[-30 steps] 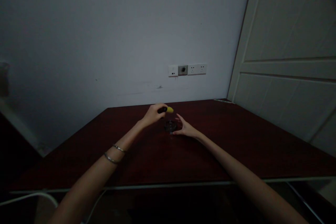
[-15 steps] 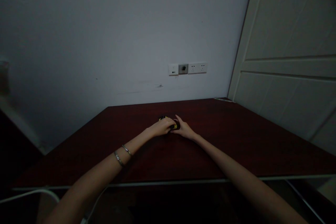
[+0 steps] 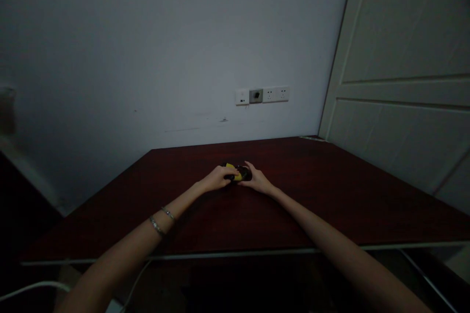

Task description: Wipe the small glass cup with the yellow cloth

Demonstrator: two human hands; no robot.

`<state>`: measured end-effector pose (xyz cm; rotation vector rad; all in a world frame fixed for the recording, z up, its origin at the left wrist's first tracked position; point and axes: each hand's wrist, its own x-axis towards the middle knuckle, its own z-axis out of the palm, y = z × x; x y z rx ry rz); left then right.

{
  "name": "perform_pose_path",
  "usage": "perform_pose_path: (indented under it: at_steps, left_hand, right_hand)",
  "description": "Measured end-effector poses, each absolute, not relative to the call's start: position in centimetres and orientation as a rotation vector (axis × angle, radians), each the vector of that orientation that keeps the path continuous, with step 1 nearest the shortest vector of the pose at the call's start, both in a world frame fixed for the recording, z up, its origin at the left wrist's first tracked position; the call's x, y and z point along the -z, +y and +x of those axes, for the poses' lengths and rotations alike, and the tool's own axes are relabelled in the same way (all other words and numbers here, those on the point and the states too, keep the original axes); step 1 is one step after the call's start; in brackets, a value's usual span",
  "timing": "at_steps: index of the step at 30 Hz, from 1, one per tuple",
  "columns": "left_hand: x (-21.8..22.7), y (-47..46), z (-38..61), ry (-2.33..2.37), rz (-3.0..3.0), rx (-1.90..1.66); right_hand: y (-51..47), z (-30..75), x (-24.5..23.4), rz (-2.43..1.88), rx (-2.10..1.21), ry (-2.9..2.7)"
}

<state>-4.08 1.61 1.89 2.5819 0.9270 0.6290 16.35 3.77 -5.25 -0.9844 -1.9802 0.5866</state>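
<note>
A small black-and-yellow object (image 3: pixel 242 173) lies on the dark red table (image 3: pixel 205 220), low and longish; its kind is too dark and too far off to make out. My left hand (image 3: pixel 219 178) grips its left part, fingers over the top. Around its right end curve the thumb and fingers of my right hand (image 3: pixel 259 182). Both hands cover parts of it. Two bracelets (image 3: pixel 157 225) circle my left forearm.
The table ends at a pale wall (image 3: pixel 183 58) with a row of sockets and switches (image 3: pixel 270 95). A white panelled door (image 3: pixel 396 88) stands at the right. A white cable (image 3: pixel 36 285) hangs near the front edge at the lower left.
My left hand has shifted a little left along the object, baring more of its yellow and dark middle. My right hand stays where it was.
</note>
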Motion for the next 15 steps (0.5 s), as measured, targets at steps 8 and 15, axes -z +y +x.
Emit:
perform_pose_path:
  at_steps: [8, 15]
  left_hand:
    - [-1.8, 3.0, -5.2, 0.930, 2.612, -0.697]
    - [-2.7, 4.8, -6.5, 1.090, 2.649, -0.704]
  right_hand:
    - [4.0, 16.3, 5.5, -0.971, -0.601, -1.966]
    - [3.7, 16.4, 5.3, -0.996, -0.603, -1.962]
